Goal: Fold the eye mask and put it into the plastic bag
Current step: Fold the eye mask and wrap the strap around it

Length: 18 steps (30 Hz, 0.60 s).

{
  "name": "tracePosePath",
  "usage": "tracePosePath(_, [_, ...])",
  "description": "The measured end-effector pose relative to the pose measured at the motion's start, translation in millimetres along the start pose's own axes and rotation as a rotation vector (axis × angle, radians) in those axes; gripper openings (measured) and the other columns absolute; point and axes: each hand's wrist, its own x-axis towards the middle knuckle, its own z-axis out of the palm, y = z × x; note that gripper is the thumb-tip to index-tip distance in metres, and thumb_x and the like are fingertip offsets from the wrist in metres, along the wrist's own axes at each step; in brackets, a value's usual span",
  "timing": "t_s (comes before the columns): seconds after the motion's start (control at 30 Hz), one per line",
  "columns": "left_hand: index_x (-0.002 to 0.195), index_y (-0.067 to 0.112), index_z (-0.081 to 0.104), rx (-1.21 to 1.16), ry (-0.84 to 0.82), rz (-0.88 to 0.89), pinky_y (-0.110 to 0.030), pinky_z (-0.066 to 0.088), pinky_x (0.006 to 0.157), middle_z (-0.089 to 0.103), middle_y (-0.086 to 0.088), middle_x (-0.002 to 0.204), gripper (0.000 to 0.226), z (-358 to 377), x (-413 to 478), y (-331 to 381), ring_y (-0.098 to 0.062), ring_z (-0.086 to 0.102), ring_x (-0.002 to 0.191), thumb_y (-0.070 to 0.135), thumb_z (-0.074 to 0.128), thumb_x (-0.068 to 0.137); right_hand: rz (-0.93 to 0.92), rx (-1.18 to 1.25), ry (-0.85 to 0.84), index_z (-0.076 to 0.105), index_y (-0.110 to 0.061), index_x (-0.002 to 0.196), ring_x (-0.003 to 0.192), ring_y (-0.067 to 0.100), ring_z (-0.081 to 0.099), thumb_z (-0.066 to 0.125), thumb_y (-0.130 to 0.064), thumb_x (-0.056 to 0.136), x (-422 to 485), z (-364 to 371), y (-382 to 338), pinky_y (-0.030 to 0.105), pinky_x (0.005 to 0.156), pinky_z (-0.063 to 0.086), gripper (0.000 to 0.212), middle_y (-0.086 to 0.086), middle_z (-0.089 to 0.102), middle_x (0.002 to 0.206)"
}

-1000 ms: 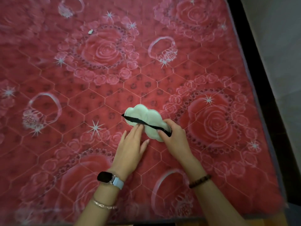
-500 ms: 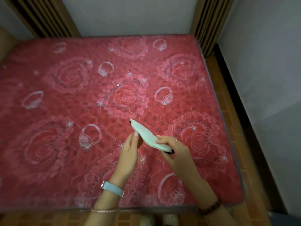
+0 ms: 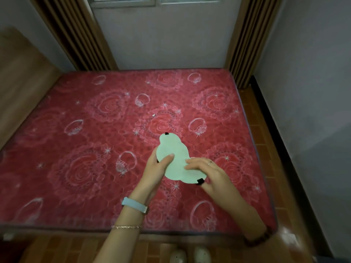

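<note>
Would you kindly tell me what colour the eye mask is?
Pale mint green eye mask with black strap ends, head view.

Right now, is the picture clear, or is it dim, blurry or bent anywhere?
Head view: the room is dim and evenly lit, with no strong shadows. The eye mask and both hands, left and right, look fairly sharp. The wide lens bows the curtains outward. A glare patch shines on the floor.
</note>
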Motion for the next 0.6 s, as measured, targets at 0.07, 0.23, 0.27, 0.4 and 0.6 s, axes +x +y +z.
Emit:
tracePosePath(0.07, [0.129,0.022,0.056,0.043,-0.047,0.023,-0.040,0.057,0.083,0.067,-0.007,0.122,0.039,-4,-8,-1,-0.028,0.066,0.110,0.013,0.063,0.093,0.061,0.033,0.007,0.062,-0.025,0.118,0.118,0.007,0.057,0.067,-0.001,0.083,-4,-1,-7,0.032,0.098,0.049,0.042,-0.010,0.065,0.121])
tracePosePath(0.23, [0.124,0.033,0.059,0.148,-0.183,0.063,-0.023,0.056,0.077,0.069,0.003,0.114,0.037,-7,-28,2,-0.013,0.067,0.103,0.015,0.066,0.092,0.156,0.190,0.120,0.060,-0.028,0.102,0.086,0.001,0.064,0.068,-0.017,0.088,-2,-2,-20,0.019,0.074,0.048,0.019,-0.020,0.066,0.089])
tracePosePath(0.27, [0.128,0.030,0.058,0.156,-0.207,0.069,-0.023,0.056,0.079,0.069,0.002,0.116,0.037,-6,-31,2,-0.013,0.067,0.105,0.016,0.064,0.093,0.170,0.210,0.144,0.059,-0.027,0.095,0.076,0.000,0.061,0.069,-0.021,0.089,0,-2,-22,0.016,0.068,0.046,0.014,-0.020,0.063,0.081])
tracePosePath(0.4, [0.128,0.032,0.059,0.096,-0.254,0.083,-0.026,0.058,0.082,0.071,0.004,0.120,0.033,-1,-41,6,-0.013,0.069,0.108,0.017,0.055,0.099,0.259,0.182,0.322,0.058,-0.023,0.083,0.073,0.004,0.056,0.073,-0.031,0.085,8,1,-25,0.017,0.066,0.046,0.017,-0.015,0.057,0.082])
tracePosePath(0.6, [0.125,0.035,0.062,0.077,-0.245,0.059,-0.037,0.055,0.094,0.069,0.003,0.125,0.034,7,-41,8,-0.016,0.067,0.113,0.046,0.042,0.101,0.430,0.399,0.318,0.060,-0.020,0.091,0.079,0.019,0.072,0.079,-0.028,0.081,9,-1,-25,0.039,0.069,0.060,0.022,0.000,0.071,0.084])
